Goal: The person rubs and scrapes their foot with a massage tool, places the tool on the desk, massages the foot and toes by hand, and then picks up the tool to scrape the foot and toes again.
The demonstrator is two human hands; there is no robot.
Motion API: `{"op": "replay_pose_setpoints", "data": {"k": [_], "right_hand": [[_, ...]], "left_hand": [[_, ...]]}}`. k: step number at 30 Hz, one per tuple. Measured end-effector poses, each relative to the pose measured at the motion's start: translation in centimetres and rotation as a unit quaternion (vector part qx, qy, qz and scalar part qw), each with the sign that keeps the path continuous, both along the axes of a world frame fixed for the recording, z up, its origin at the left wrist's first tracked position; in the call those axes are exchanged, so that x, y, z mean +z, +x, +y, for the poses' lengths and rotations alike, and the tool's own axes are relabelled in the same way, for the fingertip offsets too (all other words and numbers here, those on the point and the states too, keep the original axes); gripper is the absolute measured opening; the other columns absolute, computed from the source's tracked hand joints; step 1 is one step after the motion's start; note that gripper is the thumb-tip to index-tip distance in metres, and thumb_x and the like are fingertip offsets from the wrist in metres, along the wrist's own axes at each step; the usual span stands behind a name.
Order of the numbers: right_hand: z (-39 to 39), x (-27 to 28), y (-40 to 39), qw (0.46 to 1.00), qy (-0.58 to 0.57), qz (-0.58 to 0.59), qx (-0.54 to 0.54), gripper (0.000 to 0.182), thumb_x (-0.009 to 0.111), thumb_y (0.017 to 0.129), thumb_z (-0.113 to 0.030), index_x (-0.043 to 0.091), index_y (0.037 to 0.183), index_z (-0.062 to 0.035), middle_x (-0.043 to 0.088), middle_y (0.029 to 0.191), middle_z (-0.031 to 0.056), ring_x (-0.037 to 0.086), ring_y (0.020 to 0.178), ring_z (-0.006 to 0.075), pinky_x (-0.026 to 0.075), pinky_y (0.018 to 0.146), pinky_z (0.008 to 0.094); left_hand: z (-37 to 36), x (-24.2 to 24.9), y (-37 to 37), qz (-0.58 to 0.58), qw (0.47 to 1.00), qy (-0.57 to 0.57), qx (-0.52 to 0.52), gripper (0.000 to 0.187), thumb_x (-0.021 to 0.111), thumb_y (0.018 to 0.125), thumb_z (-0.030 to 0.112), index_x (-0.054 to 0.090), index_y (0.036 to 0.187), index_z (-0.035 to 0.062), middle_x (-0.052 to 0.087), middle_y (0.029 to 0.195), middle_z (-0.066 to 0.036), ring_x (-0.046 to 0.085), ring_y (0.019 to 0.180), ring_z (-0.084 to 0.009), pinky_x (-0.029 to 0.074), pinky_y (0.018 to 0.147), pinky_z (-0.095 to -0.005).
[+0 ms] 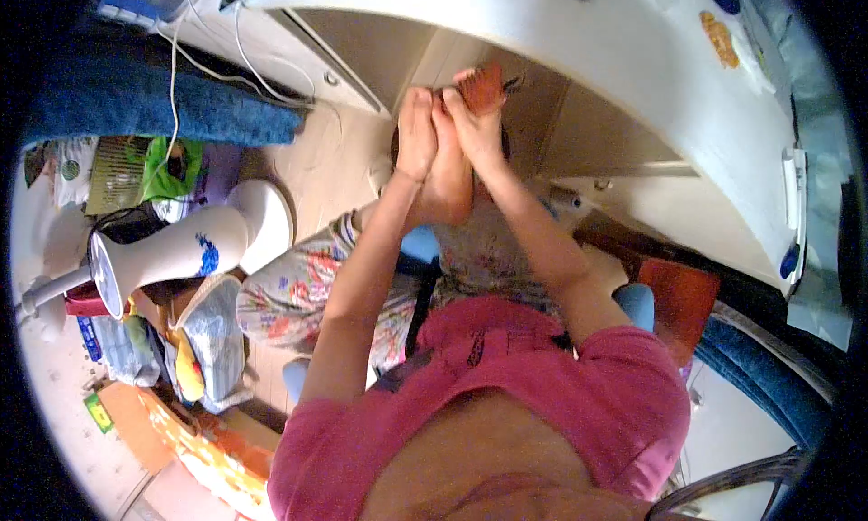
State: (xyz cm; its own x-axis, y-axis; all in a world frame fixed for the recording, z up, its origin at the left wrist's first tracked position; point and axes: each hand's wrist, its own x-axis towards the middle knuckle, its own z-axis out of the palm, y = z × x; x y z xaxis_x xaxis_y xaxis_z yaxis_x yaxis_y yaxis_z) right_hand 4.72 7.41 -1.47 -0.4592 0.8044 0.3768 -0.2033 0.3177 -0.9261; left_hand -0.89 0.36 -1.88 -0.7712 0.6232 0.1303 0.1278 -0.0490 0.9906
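A bare foot (446, 179) is raised in front of the person, between the two forearms. My left hand (417, 137) is closed around the near side of the foot, with its fingers up by the toes. On the other side, my right hand (479, 134) has its thumb against the toes and its fingers round a small reddish-brown object (483, 89). A short dark piece sticks out at that object's right. What exactly the object is cannot be made out. Floral trousers (289, 290) cover the legs below.
A curved white desk (624, 69) spans the front, above an open space. White cables (240, 73) hang at the upper left. A white pedestal fan (172, 245) lies at the left beside bags and a green package (172, 166). A red-brown panel (678, 308) stands at the right.
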Motion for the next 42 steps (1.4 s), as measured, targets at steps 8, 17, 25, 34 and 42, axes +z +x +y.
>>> {"op": "replay_pose_setpoints", "data": {"k": [8, 17, 25, 34, 42], "right_hand": [[0.0, -1.7, 0.8, 0.977, -0.192, 0.096, 0.009, 0.018, 0.045, 0.085, -0.019, 0.05, 0.085, -0.002, 0.051, 0.088, 0.0059, 0.047, 0.08, 0.0177, 0.038, 0.074, 0.0284], [0.3, -1.6, 0.2, 0.992, -0.106, 0.057, -0.031, 0.014, 0.046, 0.081, -0.013, 0.052, 0.084, -0.0007, 0.054, 0.081, 0.007, 0.05, 0.078, 0.0187, 0.039, 0.072, 0.0294], [0.6, -1.4, 0.1, 0.995, -0.074, 0.041, 0.048, 0.012, 0.046, 0.078, -0.012, 0.048, 0.083, -0.0016, 0.051, 0.078, 0.007, 0.049, 0.073, 0.0174, 0.04, 0.067, 0.0282], [0.4, 0.0, -0.1, 0.995, -0.06, 0.04, 0.072, 0.008, 0.045, 0.078, -0.01, 0.049, 0.083, -0.0038, 0.05, 0.078, 0.0042, 0.049, 0.072, 0.0156, 0.039, 0.066, 0.0268], [0.4, 0.1, -0.1, 0.995, -0.051, 0.021, 0.081, 0.007, 0.044, 0.078, -0.005, 0.045, 0.085, -0.0028, 0.047, 0.079, 0.0037, 0.047, 0.072, 0.0139, 0.04, 0.065, 0.0264]], "left_hand": [[0.7, 1.9, -0.1, -0.053, 0.993, 0.026, -0.103, 0.018, 0.042, 0.086, 0.017, 0.047, 0.076, 0.0033, 0.044, 0.072, 0.002, 0.038, 0.07, -0.0066, 0.034, 0.064, -0.0195], [0.9, 0.1, -0.6, 0.002, 0.996, -0.036, -0.082, 0.026, 0.04, 0.087, 0.022, 0.049, 0.076, 0.0, 0.049, 0.066, -0.005, 0.043, 0.065, -0.0107, 0.038, 0.06, -0.0247], [0.7, 0.0, -0.6, -0.025, 0.998, -0.021, -0.045, 0.038, 0.03, 0.089, 0.028, 0.046, 0.069, 0.0001, 0.044, 0.063, -0.006, 0.04, 0.061, -0.0136, 0.037, 0.058, -0.0268], [0.7, 0.5, -0.5, -0.028, 0.998, -0.049, -0.01, 0.037, 0.026, 0.088, 0.026, 0.044, 0.066, 0.0021, 0.045, 0.063, -0.007, 0.039, 0.061, -0.0145, 0.037, 0.061, -0.0286], [0.7, 1.8, 0.4, -0.02, 1.0, -0.018, 0.016, 0.036, 0.029, 0.089, 0.026, 0.046, 0.07, 0.0005, 0.047, 0.065, -0.007, 0.042, 0.063, -0.0143, 0.037, 0.06, -0.0281]]}}
